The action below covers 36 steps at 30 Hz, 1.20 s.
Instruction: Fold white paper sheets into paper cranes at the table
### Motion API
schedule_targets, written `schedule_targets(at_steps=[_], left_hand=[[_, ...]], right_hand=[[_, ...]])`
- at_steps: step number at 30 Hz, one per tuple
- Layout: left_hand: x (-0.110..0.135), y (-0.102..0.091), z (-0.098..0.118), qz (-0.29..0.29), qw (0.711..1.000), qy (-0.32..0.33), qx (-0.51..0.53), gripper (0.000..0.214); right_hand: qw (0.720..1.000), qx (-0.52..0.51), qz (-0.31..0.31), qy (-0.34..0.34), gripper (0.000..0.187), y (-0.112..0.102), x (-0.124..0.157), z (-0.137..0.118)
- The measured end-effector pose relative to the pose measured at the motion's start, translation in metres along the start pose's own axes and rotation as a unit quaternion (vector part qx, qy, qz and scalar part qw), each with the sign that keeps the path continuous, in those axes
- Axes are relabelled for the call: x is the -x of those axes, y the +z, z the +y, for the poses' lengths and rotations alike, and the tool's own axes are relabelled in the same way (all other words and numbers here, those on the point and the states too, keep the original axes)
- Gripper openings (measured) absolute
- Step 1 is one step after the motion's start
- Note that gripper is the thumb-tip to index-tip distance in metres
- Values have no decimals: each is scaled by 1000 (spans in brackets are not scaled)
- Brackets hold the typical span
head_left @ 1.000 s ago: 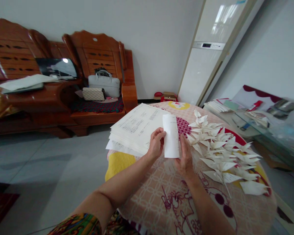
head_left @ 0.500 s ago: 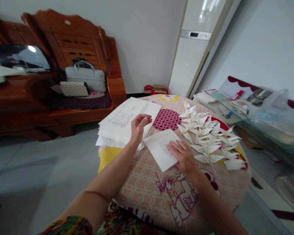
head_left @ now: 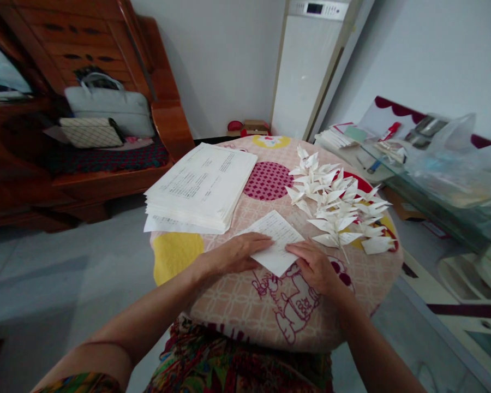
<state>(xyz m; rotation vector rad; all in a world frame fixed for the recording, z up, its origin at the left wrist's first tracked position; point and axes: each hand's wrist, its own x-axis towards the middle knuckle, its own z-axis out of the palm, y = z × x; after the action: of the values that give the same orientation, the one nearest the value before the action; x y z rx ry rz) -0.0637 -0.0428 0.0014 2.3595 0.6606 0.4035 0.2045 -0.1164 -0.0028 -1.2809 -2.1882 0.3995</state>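
Note:
A squarish sheet of paper with lines of writing lies flat on the table, turned cornerwise towards me. My left hand rests over its left corner, fingers stretched out flat across the sheet and hiding that corner. On the opposite side, the extended fingers of my right hand touch the right corner. Just beyond my right hand spreads a heap of folded white paper pieces with pointed tips. A thick stack of printed paper sheets lies beyond my left hand.
A patterned pink cloth covers the round table. To the right stands a glass-topped unit bearing a plastic bag and papers. At the left, a wooden chair holds a grey handbag and a quilted purse.
My left hand has come down from above the paper stack onto the sheet's left corner, its fingers straightening. My right hand has shifted to the right corner. The view has tilted down.

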Motion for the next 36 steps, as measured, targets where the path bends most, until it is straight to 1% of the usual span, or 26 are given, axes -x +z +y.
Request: schedule_targets(at_steps=[1,2,4,6,8,10,13,15,16,19,21,26,31,36], left_hand=[[0,0,1,8,1000,-10,-3,40],[0,-1,1,16,1000,-24,-7,28],[-3,-6,1,39,997,-70,-10,19],[-9,-11,-1,85,989,-121,6,20],[-17,-15,-7,112,981,-156,27,29],[-25,-19,-12,118,976,-180,30,33],[-35,-20,-18,120,966,-226,-25,27],[-38,-19,-19,132,958,-247,-60,14],[-38,-17,-19,139,955,-254,-69,14],[-35,-9,-18,158,948,-265,-76,36],[-32,-4,-18,167,946,-266,-78,41],[-28,1,-20,168,949,-254,-80,45],[-27,-1,-21,160,953,-247,-76,41],[-28,-2,-18,154,950,-259,-82,40]], right_hand=[[1000,-17,-4,16,35,-3,0,-3],[999,-30,-6,36,32,-5,-1,-5],[996,-35,-7,80,28,-6,-5,-6],[991,-23,10,131,28,-5,-11,-3],[983,-22,34,177,26,-1,-19,4],[976,-16,66,207,33,4,-27,11],[965,28,106,239,46,9,-35,19],[961,44,115,246,48,13,-36,21],[962,44,116,243,45,15,-35,21],[967,47,110,223,34,19,-32,21],[968,61,103,219,31,22,-31,21],[966,88,95,223,28,24,-31,21],[966,68,99,231,27,24,-32,21],[959,45,122,250,26,26,-33,21]])
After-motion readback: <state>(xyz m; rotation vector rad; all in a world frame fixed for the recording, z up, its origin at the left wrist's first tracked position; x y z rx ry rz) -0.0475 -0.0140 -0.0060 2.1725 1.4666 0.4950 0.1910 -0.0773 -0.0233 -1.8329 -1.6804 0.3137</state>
